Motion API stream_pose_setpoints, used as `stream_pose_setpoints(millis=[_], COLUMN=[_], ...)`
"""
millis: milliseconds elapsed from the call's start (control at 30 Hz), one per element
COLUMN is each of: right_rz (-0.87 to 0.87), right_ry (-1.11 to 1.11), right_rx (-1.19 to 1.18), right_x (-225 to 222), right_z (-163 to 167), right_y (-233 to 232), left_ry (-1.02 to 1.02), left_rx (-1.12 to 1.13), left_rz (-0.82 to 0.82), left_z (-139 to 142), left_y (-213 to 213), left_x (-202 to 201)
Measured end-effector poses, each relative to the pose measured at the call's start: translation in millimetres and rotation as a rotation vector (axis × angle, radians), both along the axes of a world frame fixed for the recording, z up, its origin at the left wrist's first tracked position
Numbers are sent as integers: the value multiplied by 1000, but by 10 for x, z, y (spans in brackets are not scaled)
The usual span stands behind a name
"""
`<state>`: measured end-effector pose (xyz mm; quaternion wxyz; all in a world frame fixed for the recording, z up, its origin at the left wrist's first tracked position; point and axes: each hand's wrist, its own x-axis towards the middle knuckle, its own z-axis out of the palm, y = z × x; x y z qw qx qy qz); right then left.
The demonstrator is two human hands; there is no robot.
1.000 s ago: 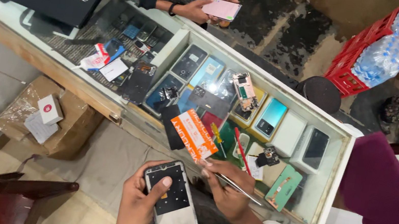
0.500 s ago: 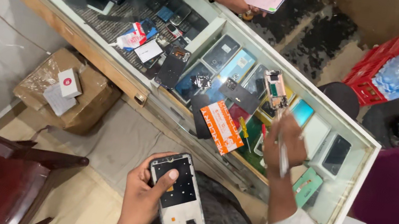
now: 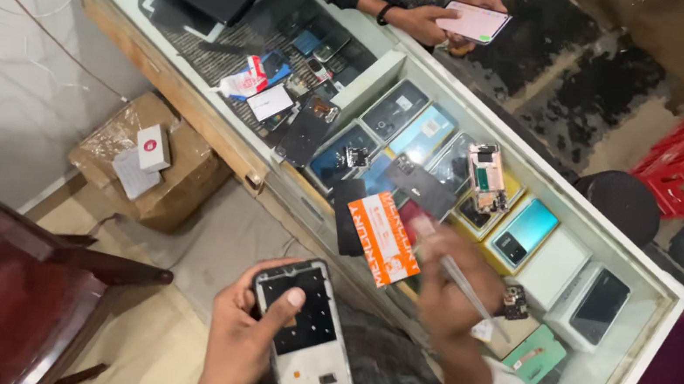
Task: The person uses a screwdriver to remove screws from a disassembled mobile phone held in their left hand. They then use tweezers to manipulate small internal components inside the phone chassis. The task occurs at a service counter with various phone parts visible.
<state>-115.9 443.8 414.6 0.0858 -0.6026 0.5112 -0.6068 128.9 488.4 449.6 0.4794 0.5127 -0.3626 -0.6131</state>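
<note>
Over glass counter, left hand fingers grip one opened phone; right hand pinches one tool.

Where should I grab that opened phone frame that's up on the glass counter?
Probably the opened phone frame by its two long edges, from above: it lies flat on the glass counter, inner parts facing up, with some open glass at its sides.
</note>
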Motion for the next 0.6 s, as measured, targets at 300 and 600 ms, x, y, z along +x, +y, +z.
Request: stream_pose_setpoints(millis=[300, 600], right_rz=[733, 714], right_ry=[-84, -67], right_rx=[2, 89], right_x=[42, -138], right_z=[453, 572], right_y=[138, -43], left_ry=[-1, 78], left_rx=[-103, -73], left_rz=[-93, -144], left_z=[60, 37], left_y=[-78, -183], left_x=[-419, -705])
